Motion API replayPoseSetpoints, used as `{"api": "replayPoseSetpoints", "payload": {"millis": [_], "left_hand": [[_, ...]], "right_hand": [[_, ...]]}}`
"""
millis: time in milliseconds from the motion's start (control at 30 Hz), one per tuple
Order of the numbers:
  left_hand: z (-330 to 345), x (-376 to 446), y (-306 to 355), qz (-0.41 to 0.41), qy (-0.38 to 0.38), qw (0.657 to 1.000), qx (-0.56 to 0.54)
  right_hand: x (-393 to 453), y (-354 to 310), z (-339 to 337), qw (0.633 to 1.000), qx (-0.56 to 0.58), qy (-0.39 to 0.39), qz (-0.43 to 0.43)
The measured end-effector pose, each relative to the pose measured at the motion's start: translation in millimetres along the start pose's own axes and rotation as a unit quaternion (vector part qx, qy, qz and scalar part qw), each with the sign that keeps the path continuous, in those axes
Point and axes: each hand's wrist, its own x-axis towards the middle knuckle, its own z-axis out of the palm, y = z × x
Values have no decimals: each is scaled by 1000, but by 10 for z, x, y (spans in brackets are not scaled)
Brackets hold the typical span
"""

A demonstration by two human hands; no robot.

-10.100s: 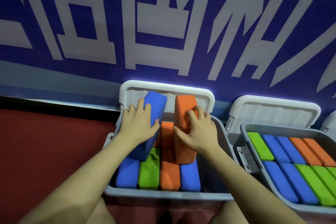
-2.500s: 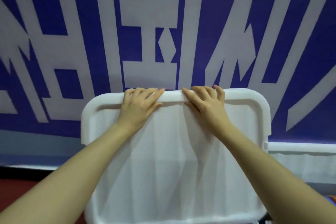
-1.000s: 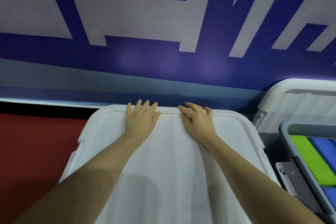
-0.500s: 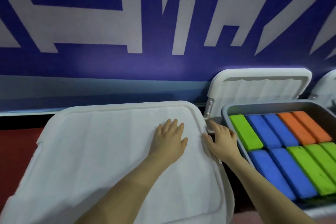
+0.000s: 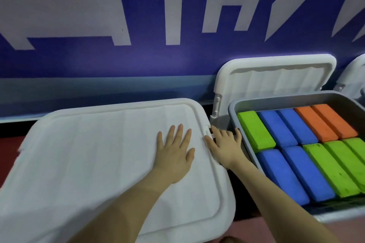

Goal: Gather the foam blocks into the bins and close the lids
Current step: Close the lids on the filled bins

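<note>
The left hand (image 5: 173,154) lay flat, fingers straight, on the closed lid (image 5: 98,154). The right hand (image 5: 224,144) curled its fingers over that lid's right edge, apparently at the latch. At two o'clock from it, the open bin (image 5: 235,108) held foam blocks (image 5: 296,152), their long axes running toward twelve; its raised lid (image 5: 274,77) stood behind, nearer the right hand.
</note>
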Motion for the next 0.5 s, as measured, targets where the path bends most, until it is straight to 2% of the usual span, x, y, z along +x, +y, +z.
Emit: {"api": "replayPoseSetpoints", "payload": {"millis": [200,333,500], "left_hand": [[9,0,37,-7,-6,1000,-8],[-1,-15,30,-6,-1,1000,-5],[18,-8,8,3,-2,1000,-1]], "right_hand": [[-53,-26,50,995,49,84,-34],[-155,-191,34,991,3,133,-5],[-292,-317,47,990,-13,135,33]]}}
